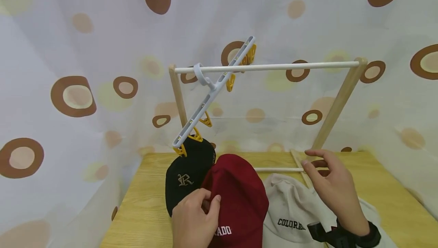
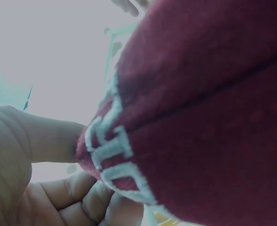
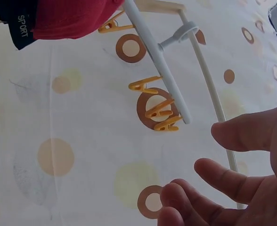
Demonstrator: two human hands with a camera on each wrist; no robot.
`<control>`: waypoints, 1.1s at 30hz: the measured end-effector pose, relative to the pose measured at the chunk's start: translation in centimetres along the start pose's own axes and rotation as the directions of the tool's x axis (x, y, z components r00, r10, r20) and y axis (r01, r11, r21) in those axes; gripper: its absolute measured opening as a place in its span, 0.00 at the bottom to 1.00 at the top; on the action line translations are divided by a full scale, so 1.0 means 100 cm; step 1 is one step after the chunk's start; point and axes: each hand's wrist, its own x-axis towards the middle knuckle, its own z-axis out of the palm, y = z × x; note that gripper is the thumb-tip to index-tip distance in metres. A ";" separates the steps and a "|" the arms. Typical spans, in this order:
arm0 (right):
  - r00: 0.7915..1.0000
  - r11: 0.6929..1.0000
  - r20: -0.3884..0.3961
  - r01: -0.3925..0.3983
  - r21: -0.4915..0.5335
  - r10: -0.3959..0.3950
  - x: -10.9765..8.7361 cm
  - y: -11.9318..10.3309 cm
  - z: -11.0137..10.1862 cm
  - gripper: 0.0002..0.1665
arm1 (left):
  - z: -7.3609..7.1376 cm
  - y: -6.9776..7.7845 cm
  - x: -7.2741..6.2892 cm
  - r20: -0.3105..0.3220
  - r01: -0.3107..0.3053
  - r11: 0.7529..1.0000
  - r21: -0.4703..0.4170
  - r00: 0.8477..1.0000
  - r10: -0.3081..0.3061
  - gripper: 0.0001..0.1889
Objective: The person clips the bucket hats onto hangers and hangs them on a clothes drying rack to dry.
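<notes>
My left hand pinches the edge of a red baseball cap with white lettering, thumb on one side and fingers behind it in the left wrist view. Some letters are hidden by that hand. Beside it, a black cap with a tan emblem sits just under the near end of a white clip hanger; whether the yellow clips grip it I cannot tell. My right hand is in the air to the right, thumb and fingers apart, holding nothing. Below it lies a beige cap lettered "COLORADO", partly covered.
The hanger hooks over the white bar of a wooden rack and slants down toward me. More yellow clips hang from its far end. The rack's right post stands behind my right hand. A wooden tabletop lies underneath.
</notes>
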 end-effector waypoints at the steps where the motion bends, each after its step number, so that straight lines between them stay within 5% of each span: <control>1: 1.000 1.000 0.003 0.024 -0.007 -0.024 0.003 -0.002 0.001 0.21 | -0.002 0.000 -0.001 -0.006 -0.004 1.000 -0.004 1.000 0.004 0.08; 10: 0.970 0.971 0.083 0.233 -0.058 -0.228 0.029 -0.028 0.013 0.21 | -0.016 -0.003 -0.005 -0.028 -0.002 1.000 0.025 1.000 0.002 0.09; 18: 0.956 0.961 0.124 0.274 -0.049 -0.266 0.039 -0.042 0.023 0.23 | -0.019 -0.008 -0.007 -0.103 -0.039 0.995 0.091 0.993 0.048 0.09; 24: 0.951 0.959 0.138 0.282 -0.028 -0.276 0.043 -0.050 0.031 0.23 | -0.023 -0.011 -0.007 -0.088 0.010 0.995 0.095 0.996 -0.001 0.09; 33: 0.932 0.949 0.186 0.314 0.014 -0.311 0.044 -0.061 0.050 0.23 | -0.021 -0.017 -0.007 -0.071 0.004 0.996 0.087 0.998 0.002 0.09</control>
